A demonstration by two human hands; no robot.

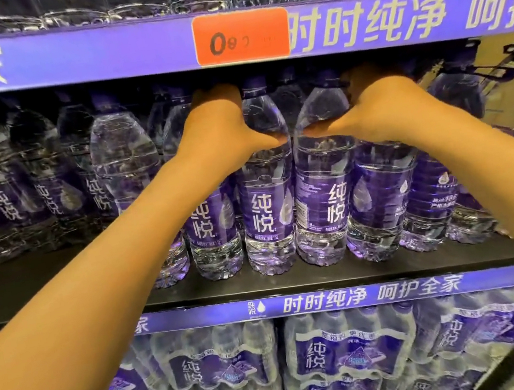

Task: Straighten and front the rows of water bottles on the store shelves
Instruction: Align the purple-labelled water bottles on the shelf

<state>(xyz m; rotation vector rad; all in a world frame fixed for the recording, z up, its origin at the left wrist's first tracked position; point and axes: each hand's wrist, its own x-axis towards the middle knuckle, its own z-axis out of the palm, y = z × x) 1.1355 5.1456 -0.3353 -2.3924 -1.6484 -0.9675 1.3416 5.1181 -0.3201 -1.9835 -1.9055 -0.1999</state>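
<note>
Clear water bottles with purple labels and purple caps stand in a row on the middle shelf (294,280). My left hand (219,124) grips the shoulder of one bottle (213,230), its thumb reaching across to the bottle to the right (268,213). My right hand (381,101) grips the upper part of another bottle (378,197), with its thumb on the shoulder of the bottle to its left (323,205). The fingers of both hands are hidden behind the bottle necks. All of these bottles stand upright, close together.
Shrink-wrapped packs of the same bottles (9,183) fill the left of this shelf. A bare dark stretch of shelf lies in front of them. More wrapped packs (347,350) sit on the shelf below. An orange price tag (241,36) hangs on the purple strip above.
</note>
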